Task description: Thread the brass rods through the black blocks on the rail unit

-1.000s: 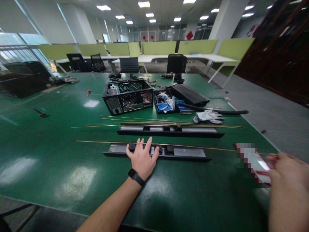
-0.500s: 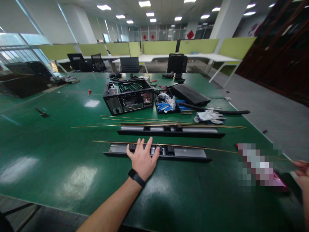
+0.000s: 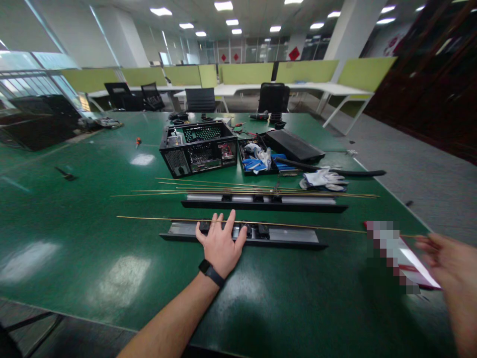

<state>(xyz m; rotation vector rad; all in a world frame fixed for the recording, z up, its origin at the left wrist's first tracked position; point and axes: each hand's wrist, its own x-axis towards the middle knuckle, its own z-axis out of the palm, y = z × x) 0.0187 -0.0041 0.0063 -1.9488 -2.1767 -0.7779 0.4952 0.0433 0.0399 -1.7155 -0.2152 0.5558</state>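
Observation:
My left hand (image 3: 221, 251), a dark watch on its wrist, lies with spread fingers over the near metal channel (image 3: 294, 234). Black blocks (image 3: 263, 230) sit inside this channel, partly hidden by the fingers. At the right, my right hand (image 3: 441, 253) pinches the end of a thin brass-coloured rod (image 3: 335, 229). The rod runs leftward along the channel's far side, past my left fingertips, and sticks out beyond the channel's left end. Behind it lies a second channel (image 3: 309, 202) with black blocks and several similar thin rods (image 3: 164, 183) along it.
A red-edged packet (image 3: 421, 271), partly blurred out, lies under the right forearm's side of the green table (image 3: 93, 238). Farther back are an opened computer case (image 3: 199, 149), a tray with gloves (image 3: 259, 159), a loose glove pair (image 3: 323, 179) and a black bar (image 3: 357, 173).
My right hand has moved left into fuller view, sliding the rod leftward, so its left end reaches farther past the channel. My left hand has stayed in place.

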